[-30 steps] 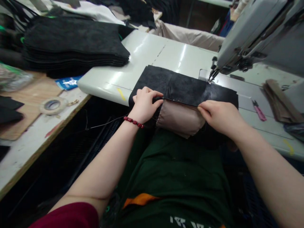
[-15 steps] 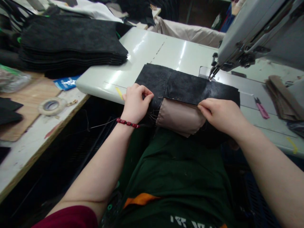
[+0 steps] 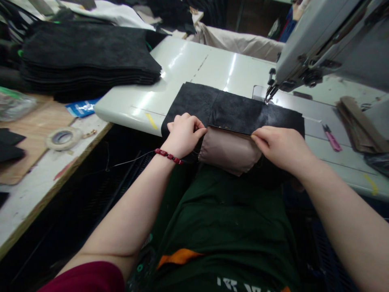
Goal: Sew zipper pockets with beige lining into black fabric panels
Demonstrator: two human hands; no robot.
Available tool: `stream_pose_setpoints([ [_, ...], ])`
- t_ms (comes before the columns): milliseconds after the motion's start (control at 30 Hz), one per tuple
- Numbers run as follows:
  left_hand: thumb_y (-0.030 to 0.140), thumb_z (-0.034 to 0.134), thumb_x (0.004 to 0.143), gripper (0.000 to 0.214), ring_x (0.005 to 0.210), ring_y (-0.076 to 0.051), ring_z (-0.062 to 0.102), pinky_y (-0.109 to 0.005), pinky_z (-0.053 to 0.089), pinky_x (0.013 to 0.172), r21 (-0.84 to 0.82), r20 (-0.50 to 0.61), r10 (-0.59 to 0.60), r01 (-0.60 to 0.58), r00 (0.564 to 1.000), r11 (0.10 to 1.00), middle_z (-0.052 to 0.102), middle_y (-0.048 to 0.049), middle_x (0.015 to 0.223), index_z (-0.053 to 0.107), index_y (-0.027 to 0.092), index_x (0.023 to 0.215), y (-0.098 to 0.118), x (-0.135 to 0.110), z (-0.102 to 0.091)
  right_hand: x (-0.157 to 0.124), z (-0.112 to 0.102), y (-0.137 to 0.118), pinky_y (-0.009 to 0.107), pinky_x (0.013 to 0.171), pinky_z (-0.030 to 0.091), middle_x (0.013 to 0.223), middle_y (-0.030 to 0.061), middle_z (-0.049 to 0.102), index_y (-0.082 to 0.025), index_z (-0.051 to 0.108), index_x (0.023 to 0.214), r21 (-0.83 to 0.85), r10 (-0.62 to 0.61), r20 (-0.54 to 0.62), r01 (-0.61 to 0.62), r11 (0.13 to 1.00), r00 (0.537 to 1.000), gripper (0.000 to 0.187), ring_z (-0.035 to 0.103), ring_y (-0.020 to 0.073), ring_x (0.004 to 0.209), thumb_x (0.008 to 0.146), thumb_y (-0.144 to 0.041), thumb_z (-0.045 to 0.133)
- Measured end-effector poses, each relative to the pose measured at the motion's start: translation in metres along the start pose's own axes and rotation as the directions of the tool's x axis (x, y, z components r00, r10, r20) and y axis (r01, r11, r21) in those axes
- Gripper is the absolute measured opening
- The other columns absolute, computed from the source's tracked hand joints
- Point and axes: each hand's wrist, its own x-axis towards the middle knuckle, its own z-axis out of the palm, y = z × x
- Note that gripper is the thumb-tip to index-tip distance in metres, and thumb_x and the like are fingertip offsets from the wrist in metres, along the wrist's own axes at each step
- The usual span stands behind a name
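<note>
Just over lap, L hand [image 3: 184, 136] w/ red bead bracelet [image 3: 168, 156] is closed in a pinch on near edge of black suede-like panel [image 3: 234, 107]. R hand [image 3: 281, 148] pinches same edge further along. Taupe lining [image 3: 229, 152] bulges out below that edge, toward lap. Panel lies on white sewing table [image 3: 182, 69], far corner just by needle [image 3: 268, 97] of sewing machine [image 3: 316, 48]. R of panel: pink snips [image 3: 332, 140], brown fabric pieces [image 3: 361, 125]. L of table: tall stack of black panels [image 3: 85, 56], tape roll [image 3: 62, 138].
</note>
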Motion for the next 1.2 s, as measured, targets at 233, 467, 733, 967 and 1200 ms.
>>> stream_pose_setpoints([
  [233, 0.027, 0.058, 0.092, 0.01, 0.103, -0.027, 0.057, -0.044, 0.042, 0.095, -0.039, -0.044, 0.054, -0.056, 0.998, 0.998, 0.064, -0.0061, 0.101, 0.059, 0.018, 0.089, -0.005, -0.009, -0.003, -0.001, 0.0, 0.0, 0.031, 0.059, 0.031, 0.098, 0.0027, 0.073, -0.022, 0.07, 0.097, 0.007, -0.003, -0.003, 0.003, 1.0, 1.0, 0.027, 0.065, 0.0203, 0.082, 0.098, -0.03, 0.044],
  [467, 0.017, 0.057, 0.087, 0.019, 0.068, -0.014, 0.059, -0.028, 0.045, 0.071, -0.351, -0.079, 0.059, -0.083, 0.995, 0.933, 0.065, 0.0035, 0.078, 0.053, 0.021, 0.105, -0.009, -0.017, -0.007, 0.0, -0.001, -0.001, 0.032, 0.06, 0.03, 0.098, 0.0032, 0.072, -0.021, 0.069, 0.097, 0.003, -0.002, 0.002, 0.002, 1.0, 1.0, 0.027, 0.066, 0.0204, 0.083, 0.098, -0.029, 0.044],
  [733, 0.032, 0.069, 0.085, 0.028, 0.093, -0.024, 0.055, -0.036, 0.041, 0.084, 0.019, -0.148, 0.142, -0.141, 0.979, 0.99, 0.06, -0.0033, 0.096, 0.061, 0.025, 0.11, -0.031, -0.049, 0.006, -0.001, 0.001, 0.0, 0.031, 0.059, 0.029, 0.098, 0.0032, 0.072, -0.022, 0.069, 0.098, 0.006, -0.003, -0.001, 0.003, 1.0, 1.0, 0.027, 0.066, 0.0202, 0.082, 0.099, -0.03, 0.044],
  [967, 0.032, 0.058, 0.094, 0.012, 0.107, -0.029, 0.049, -0.045, 0.036, 0.096, 0.179, -0.276, 0.219, -0.174, 0.936, 0.968, 0.056, -0.0092, 0.109, 0.065, 0.023, 0.098, -0.041, -0.053, 0.036, -0.002, 0.0, -0.003, 0.031, 0.06, 0.029, 0.097, 0.0044, 0.072, -0.021, 0.069, 0.097, 0.015, 0.008, 0.003, -0.008, 1.0, 1.0, 0.027, 0.065, 0.0196, 0.083, 0.099, -0.03, 0.044],
  [1200, 0.035, 0.055, 0.092, 0.013, 0.091, -0.02, 0.06, -0.031, 0.048, 0.082, -0.235, -0.121, 0.118, -0.144, 0.986, 0.961, 0.061, -0.0056, 0.103, 0.055, 0.021, 0.093, -0.04, -0.06, 0.027, -0.012, 0.0, -0.009, 0.031, 0.063, 0.033, 0.092, 0.0047, 0.069, -0.02, 0.069, 0.092, 0.043, -0.004, -0.017, 0.004, 0.999, 1.0, 0.035, 0.065, 0.0199, 0.081, 0.103, -0.038, 0.04],
])
